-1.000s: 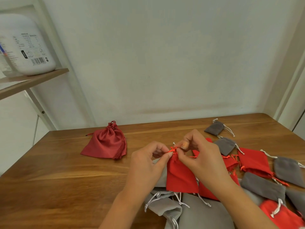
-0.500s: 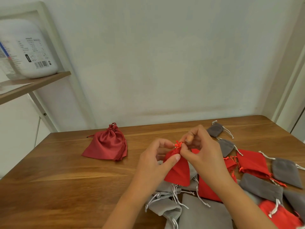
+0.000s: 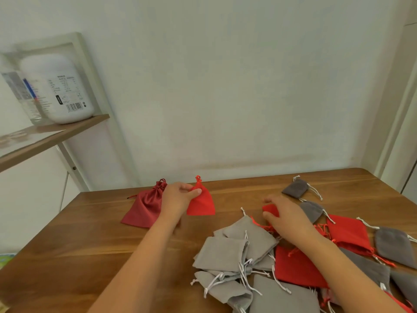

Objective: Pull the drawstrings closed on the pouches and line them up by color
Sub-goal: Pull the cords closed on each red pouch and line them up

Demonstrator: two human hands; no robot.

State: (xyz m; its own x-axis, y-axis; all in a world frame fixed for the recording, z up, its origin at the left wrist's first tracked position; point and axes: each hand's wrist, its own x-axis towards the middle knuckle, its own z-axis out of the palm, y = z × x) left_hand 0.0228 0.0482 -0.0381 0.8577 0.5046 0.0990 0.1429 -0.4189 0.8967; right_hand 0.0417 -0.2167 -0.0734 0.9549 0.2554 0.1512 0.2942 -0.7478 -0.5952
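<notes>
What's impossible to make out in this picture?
Head view, white bottle: label print blurred, unreadable.
Small red pouch: mostly under the right hand; grip unclear.
Dark red pouch: right side behind the left hand holding the bright red pouch.
Grey pouch: cut off by the bottom edge.

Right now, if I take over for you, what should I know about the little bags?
Left hand pinches the closed red pouch near its neck, next to the dark red pouch, which is also drawn shut.
Right hand grips the next red pouch at the pile's edge.
Done: two reddish pouches closed, side by side.
Left: light grey pouches, dark grey pouches and other red pouches lie jumbled. Close any open ones, then line them up by colour.
</notes>
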